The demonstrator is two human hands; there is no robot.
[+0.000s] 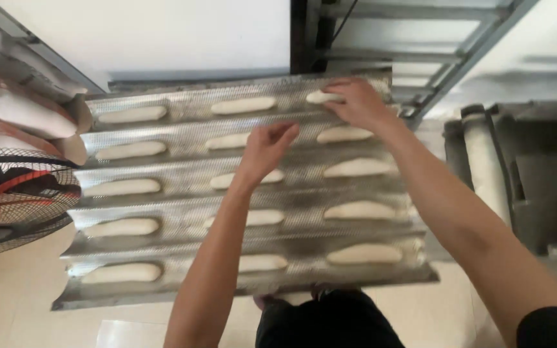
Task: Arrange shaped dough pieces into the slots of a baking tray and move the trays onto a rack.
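Corrugated perforated metal tray (182, 241) fills mid-frame, five channels, three columns of pale dough sticks. I'd say I'm in the middle of laying out or straightening the pieces, top row now. My right hand (356, 103) is at 1 o'clock on the tray, fingers (338, 98) curled loosely and touching the end of the top-right dough piece (318, 97); can't tell whether it's pinched or just nudged. My left hand (267, 147) is at tray centre, fingers bent and half-closed, holding nothing I can see, hovering over the second-row middle dough piece (227, 141) and partly hiding the third-row one. Next move, my guess: seat that top-right piece straight in its channel, light touch so soft dough doesn't stretch, keep my left forearm off the lower rows. Around: metal rack frame (420, 58) at 1 o'clock beyond the tray, wire fan guard (14, 200) at 9 o'clock just beside the tray edge, rolled cloth (485, 161) at 3 o'clock, tiled floor (20, 303) below. Fan and rack crowd both sides; little room to shift the tray.
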